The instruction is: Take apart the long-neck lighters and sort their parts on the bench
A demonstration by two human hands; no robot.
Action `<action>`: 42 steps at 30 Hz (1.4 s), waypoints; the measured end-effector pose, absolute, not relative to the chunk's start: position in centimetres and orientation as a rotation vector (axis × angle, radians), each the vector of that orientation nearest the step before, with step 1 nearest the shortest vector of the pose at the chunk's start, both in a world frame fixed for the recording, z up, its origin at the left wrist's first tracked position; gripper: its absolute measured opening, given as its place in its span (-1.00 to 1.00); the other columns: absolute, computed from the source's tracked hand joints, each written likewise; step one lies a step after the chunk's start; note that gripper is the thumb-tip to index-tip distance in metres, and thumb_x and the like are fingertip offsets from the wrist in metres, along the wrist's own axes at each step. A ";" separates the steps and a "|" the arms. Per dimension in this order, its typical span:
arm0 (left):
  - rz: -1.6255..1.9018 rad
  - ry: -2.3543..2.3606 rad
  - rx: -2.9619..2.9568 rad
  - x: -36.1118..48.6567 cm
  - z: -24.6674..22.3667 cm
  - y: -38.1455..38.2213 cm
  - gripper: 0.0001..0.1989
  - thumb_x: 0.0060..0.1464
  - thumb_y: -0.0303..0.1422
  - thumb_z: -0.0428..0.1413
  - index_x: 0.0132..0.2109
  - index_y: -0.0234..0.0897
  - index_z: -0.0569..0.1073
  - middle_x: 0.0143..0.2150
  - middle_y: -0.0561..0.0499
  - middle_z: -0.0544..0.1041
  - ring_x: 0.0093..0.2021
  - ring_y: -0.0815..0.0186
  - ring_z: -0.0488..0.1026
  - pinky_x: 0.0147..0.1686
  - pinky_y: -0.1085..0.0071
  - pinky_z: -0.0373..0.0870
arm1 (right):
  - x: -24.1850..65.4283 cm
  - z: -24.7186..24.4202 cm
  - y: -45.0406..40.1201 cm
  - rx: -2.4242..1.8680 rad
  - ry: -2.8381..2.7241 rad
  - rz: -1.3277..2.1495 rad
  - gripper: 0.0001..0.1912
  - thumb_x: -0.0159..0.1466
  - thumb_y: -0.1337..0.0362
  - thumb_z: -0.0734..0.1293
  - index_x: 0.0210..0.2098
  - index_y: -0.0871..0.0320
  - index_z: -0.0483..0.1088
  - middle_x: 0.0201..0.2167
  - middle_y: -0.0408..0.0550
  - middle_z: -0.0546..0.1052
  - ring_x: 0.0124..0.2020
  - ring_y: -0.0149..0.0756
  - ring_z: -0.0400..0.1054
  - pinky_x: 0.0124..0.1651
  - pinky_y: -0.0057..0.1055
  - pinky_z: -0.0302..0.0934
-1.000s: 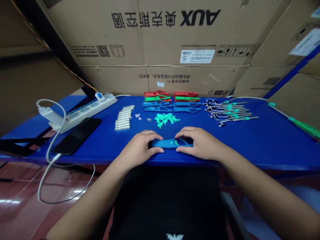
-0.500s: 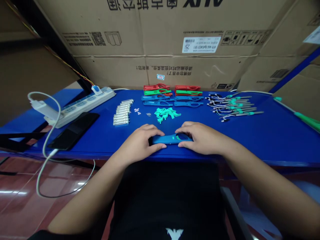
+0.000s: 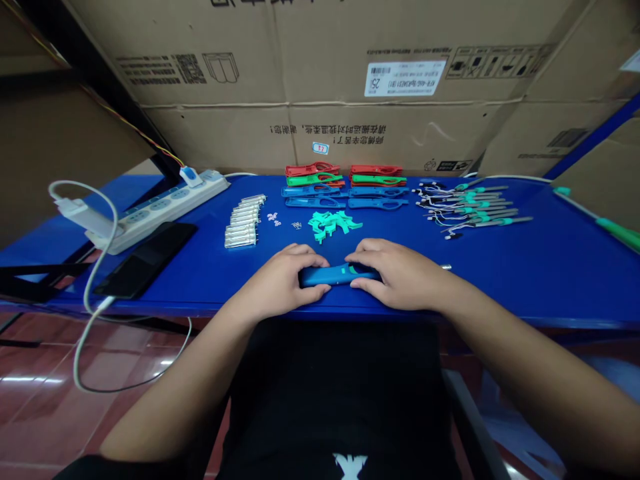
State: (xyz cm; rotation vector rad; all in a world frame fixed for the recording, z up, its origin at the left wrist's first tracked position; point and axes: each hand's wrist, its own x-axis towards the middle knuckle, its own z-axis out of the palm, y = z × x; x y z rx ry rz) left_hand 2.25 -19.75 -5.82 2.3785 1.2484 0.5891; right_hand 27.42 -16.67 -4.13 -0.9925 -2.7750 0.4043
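Observation:
A blue plastic casing with a small green part lies crosswise near the table's front edge. My left hand grips its left end between thumb and fingers. Around its right end, my right hand is closed, hiding part of the loop there. A small metal tip shows beyond my right hand. Just behind the casing is a pile of turquoise parts. Farther back are stacked blue casings, with green casings and red casings behind them.
Silver cylinders stand in a row at left, near small pink pieces and tiny springs. A black phone and a white power strip are far left. Wired rods lie right. Cardboard rises behind.
The casing has shifted slightly left in my hands, and my right hand covers more of its looped end. A metal tip now shows beyond my right hand. The view has tilted slightly.

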 end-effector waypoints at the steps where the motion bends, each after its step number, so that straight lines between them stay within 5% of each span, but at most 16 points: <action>1: 0.586 1.245 2.370 2.2 -5.8 -19.7 -0.71 0.11 -0.25 0.23 -0.03 -0.20 0.54 -0.12 -0.01 0.52 -0.07 0.18 0.45 -0.01 0.22 0.40 | 27.5 -4.3 -16.7 -0.997 -2.762 0.398 -0.55 0.36 0.12 0.30 0.17 0.18 0.43 -0.05 0.13 0.49 -0.03 -0.06 0.38 0.03 -0.15 0.30; 5: 0.593 1.234 2.352 2.3 -5.9 -19.5 -0.73 0.10 -0.26 0.23 -0.04 -0.19 0.53 -0.12 -0.01 0.51 -0.06 0.18 0.46 0.00 0.22 0.40 | 27.6 -5.2 -16.9 -0.978 -2.671 0.434 -0.46 0.36 0.14 0.29 0.29 0.15 0.31 -0.01 0.14 0.47 0.04 -0.04 0.35 0.10 -0.11 0.29; 22: 0.582 1.220 2.334 2.2 -5.8 -19.6 -0.69 0.07 -0.27 0.25 -0.02 -0.19 0.54 -0.12 0.01 0.52 -0.04 0.18 0.45 0.04 0.23 0.39 | 27.5 -5.7 -17.0 -0.929 -2.602 0.467 -0.59 0.32 0.12 0.36 0.13 0.08 0.45 -0.04 0.06 0.46 0.02 -0.08 0.33 0.12 -0.09 0.23; 36: 0.647 1.222 2.301 2.3 -5.7 -20.1 -0.67 0.12 -0.13 0.26 -0.01 -0.16 0.60 -0.16 -0.01 0.52 -0.11 0.20 0.48 -0.03 0.24 0.42 | 27.9 -4.8 -16.8 -1.097 -2.590 0.492 -0.48 0.19 0.09 0.49 0.11 0.08 0.45 -0.02 0.04 0.54 0.03 -0.07 0.38 0.09 -0.13 0.24; 42: 0.582 1.286 2.370 2.3 -5.6 -20.4 -0.63 0.15 -0.12 0.25 0.06 -0.13 0.58 -0.15 -0.02 0.51 -0.10 0.19 0.47 -0.03 0.22 0.42 | 30.2 -4.4 -17.5 -1.102 -2.617 0.350 -0.80 0.35 0.15 0.33 -0.20 0.09 0.58 -0.24 -0.02 0.61 -0.15 -0.15 0.41 -0.01 -0.15 0.23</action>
